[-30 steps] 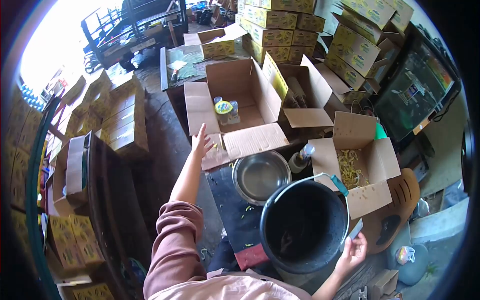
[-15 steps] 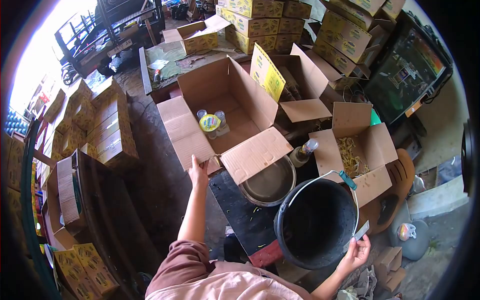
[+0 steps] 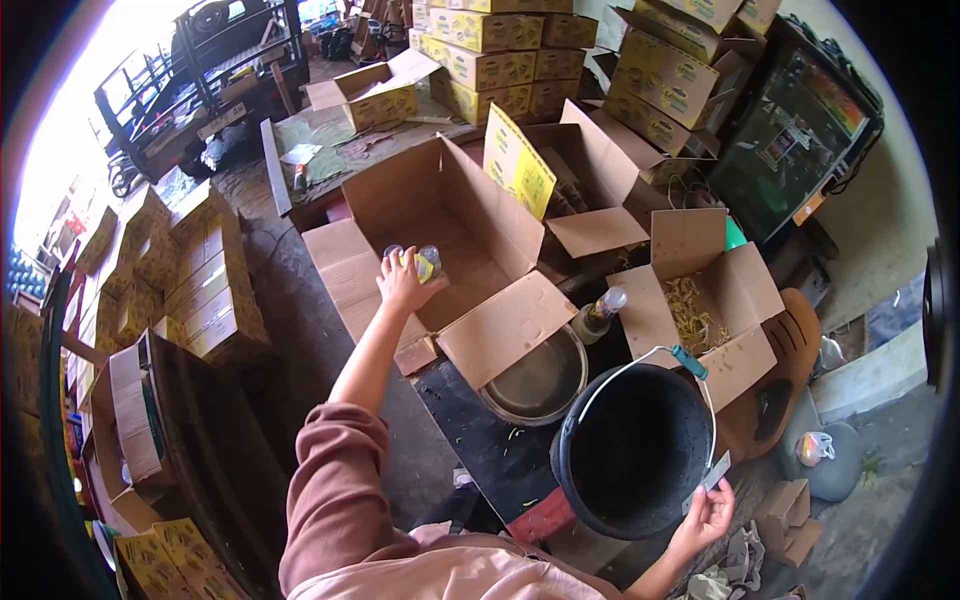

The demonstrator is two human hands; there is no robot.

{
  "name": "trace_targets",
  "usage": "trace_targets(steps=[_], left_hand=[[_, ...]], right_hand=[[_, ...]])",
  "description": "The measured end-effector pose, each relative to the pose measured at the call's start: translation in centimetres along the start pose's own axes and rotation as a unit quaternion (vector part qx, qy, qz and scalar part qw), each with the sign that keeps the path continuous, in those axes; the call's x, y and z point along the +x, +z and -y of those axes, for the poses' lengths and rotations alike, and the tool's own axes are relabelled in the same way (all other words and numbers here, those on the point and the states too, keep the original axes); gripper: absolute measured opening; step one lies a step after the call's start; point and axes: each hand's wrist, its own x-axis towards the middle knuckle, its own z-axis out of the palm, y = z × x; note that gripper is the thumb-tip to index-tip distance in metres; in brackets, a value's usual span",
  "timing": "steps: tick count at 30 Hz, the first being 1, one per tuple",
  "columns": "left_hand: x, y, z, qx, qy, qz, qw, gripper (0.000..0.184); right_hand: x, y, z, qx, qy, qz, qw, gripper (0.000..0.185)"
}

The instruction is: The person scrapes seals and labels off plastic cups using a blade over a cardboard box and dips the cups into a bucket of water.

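My left hand (image 3: 403,283) reaches into the large open cardboard box (image 3: 465,240). Its fingers curl over a small plastic cup with a yellow lid (image 3: 427,266), which they partly cover. Clear plastic cups (image 3: 430,253) stand close against it. Beside the black bucket (image 3: 632,450), my right hand (image 3: 708,515) pinches a thin, flat, pale piece (image 3: 717,470) near the rim. Its material cannot be made out. The bucket's wire handle with a green grip (image 3: 688,361) stands raised over the opening.
A round metal pan (image 3: 535,380) sits partly under the box flap. Next to it stands a bottle (image 3: 600,315) capped by a clear cup. A smaller box (image 3: 697,312) holds yellowish strips. An orange-brown chair (image 3: 790,370) is at right, and yellow cartons (image 3: 480,65) are stacked behind.
My left hand has left the box's front flap and moved forward onto the cups inside. My right hand keeps its hold on the flat piece. The view has shifted slightly.
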Motion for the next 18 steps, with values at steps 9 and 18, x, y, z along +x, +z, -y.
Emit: trace_targets(steps=[9,18], left_hand=[[4.8,5.7,0.7,0.11,0.014,0.02,0.994,0.079],[6.1,4.8,0.7,0.047,-0.05,-0.017,0.998,0.059]], right_hand=[[-0.4,0.3,0.5,-0.05,0.003,-0.005,0.999,0.028],[0.0,1.1,-0.3,-0.066,0.018,-0.012,0.998,0.027]])
